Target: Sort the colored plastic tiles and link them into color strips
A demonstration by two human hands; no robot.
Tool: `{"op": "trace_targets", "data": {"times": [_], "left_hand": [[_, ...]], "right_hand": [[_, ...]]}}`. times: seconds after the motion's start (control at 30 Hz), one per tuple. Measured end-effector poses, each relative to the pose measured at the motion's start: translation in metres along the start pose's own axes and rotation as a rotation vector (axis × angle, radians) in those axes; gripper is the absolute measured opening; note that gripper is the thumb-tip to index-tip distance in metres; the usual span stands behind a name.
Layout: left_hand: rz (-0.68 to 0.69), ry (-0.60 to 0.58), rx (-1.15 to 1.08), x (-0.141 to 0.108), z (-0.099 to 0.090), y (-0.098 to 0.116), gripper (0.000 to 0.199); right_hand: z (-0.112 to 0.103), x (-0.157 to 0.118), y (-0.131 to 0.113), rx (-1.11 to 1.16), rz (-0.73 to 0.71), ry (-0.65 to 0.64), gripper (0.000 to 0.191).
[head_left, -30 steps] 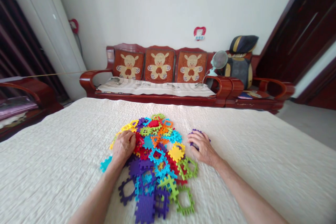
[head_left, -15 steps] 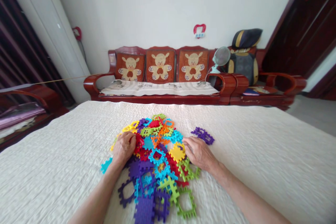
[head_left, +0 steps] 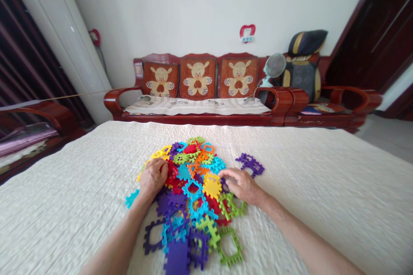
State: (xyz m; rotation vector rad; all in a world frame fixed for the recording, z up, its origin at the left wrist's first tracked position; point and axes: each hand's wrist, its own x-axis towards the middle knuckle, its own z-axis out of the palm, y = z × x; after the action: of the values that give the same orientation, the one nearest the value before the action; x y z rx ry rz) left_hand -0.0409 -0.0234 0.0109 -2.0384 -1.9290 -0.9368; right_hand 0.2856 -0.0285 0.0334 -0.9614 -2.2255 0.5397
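Pieces lie heaped from bottom centre to mid-frame, mostly unseparated. Right hand bends beside a yellow piece, left hand curls over the heap's left; whether either grip pinches anything, I cannot tell. Purple pieces lie apart, right of centre.

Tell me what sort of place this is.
Probably a living room: there's a long reddish-brown wooden sofa, square orange-brown cushions with cream bear figures, and a pale-green round-headed fan.
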Motion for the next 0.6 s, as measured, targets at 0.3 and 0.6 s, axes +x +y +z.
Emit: {"op": "trace_targets", "data": {"times": [0.3,0.6], "left_hand": [[0.009,-0.014,0.005,0.0,0.001,-0.001,0.032],[0.035,0.005,0.001,-0.001,-0.002,0.001,0.031]], "right_hand": [[0.012,0.0,0.003,-0.169,0.134,0.029,0.041],[0.013,0.002,0.003,-0.112,0.249,0.096,0.034]]}}
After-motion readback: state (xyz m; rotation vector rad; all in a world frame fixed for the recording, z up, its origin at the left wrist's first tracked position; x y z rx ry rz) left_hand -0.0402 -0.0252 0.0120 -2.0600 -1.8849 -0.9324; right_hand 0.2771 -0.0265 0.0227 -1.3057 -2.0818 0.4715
